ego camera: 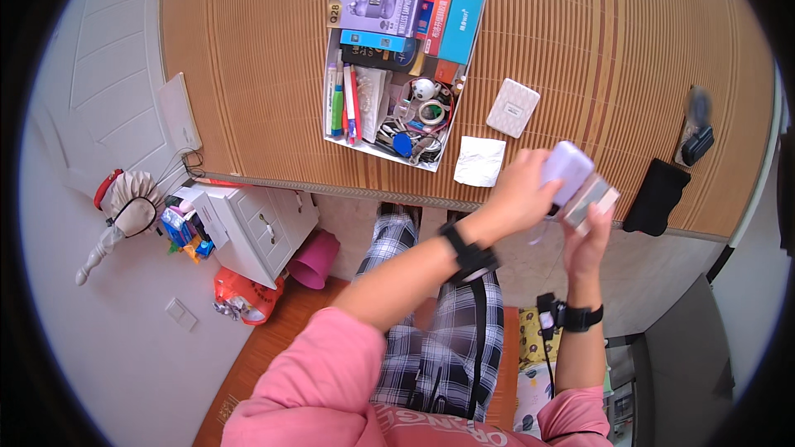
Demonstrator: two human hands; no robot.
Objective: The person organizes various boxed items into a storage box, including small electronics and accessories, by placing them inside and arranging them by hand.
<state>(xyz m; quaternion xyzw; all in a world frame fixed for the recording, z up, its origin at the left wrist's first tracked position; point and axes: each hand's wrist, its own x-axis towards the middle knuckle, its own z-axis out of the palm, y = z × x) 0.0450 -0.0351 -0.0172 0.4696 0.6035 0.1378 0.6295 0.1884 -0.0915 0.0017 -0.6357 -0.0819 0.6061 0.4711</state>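
My left hand [525,189] grips a small lavender rounded case [567,169], possibly a power bank. My right hand [587,242] holds a small pale box with a grey panel [587,202], close beside the case. Both hands are above the table's front edge, and motion blurs them a little. A white patterned rectangular box [513,108] lies on the bamboo mat beyond my left hand. Nearer to that hand is a crumpled white paper [479,161]. To the left stands an open white box [380,150] full of small things.
The white box holds a purple earphone box [377,1], a teal box [463,18], pens [348,99] and a tape roll [431,112]. A black cloth pouch [657,197] overhangs the table's front edge at right. Below left are a white cabinet [248,230] and pink bin [315,259].
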